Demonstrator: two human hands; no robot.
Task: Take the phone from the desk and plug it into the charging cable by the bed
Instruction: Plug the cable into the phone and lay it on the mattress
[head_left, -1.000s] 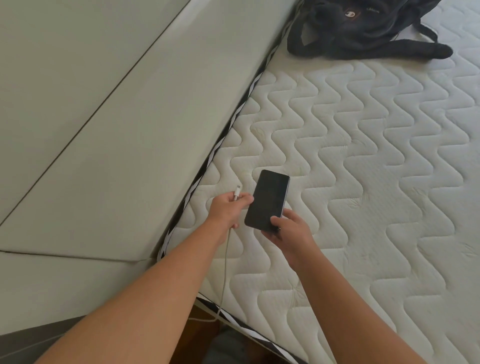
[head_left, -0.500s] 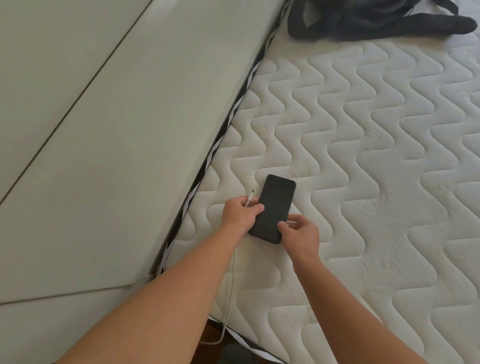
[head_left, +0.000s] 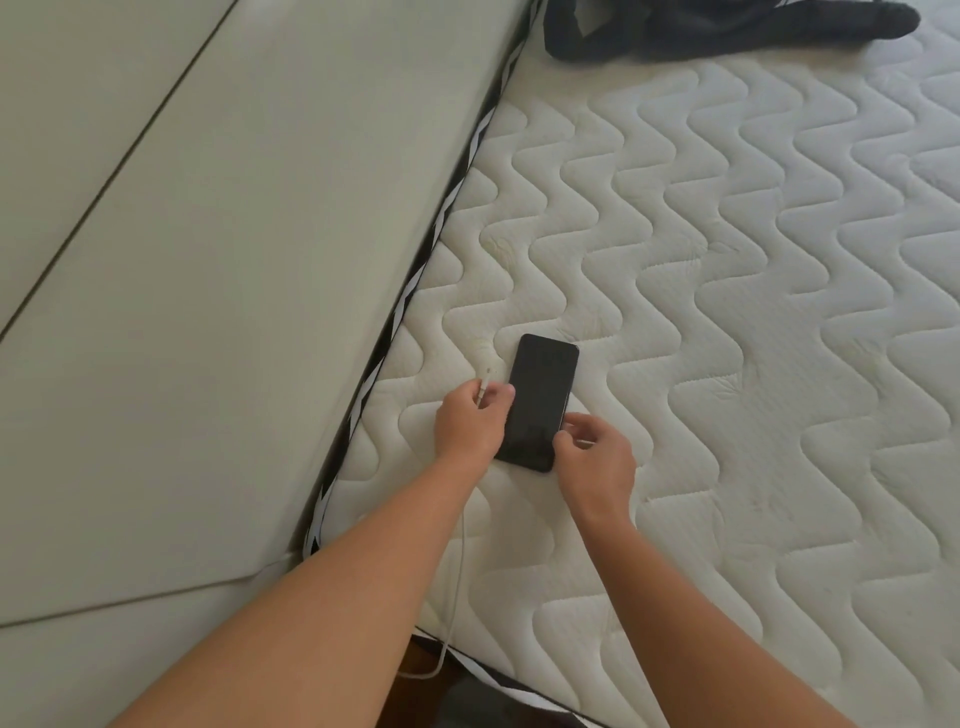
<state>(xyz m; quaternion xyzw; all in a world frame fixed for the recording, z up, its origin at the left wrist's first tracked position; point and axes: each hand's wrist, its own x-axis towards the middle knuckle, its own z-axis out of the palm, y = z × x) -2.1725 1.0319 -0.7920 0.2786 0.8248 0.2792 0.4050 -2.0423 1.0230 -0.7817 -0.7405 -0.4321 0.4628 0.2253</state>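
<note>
phone (head_left: 540, 402) lowered onto mattress (head_left: 727, 312) | left hand (head_left: 470, 423) pinches cable (head_left: 457, 571) | right hand (head_left: 595, 457) loose

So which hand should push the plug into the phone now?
Probably the left hand: it already pinches the white charging cable near its plug, right beside the phone. The right hand sits at the phone's near end, better for steadying it.

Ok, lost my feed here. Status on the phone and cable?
Left hand holds cable plug, unplugged. Phone flat on mattress, right hand at its near end. Nothing in the way.
</note>
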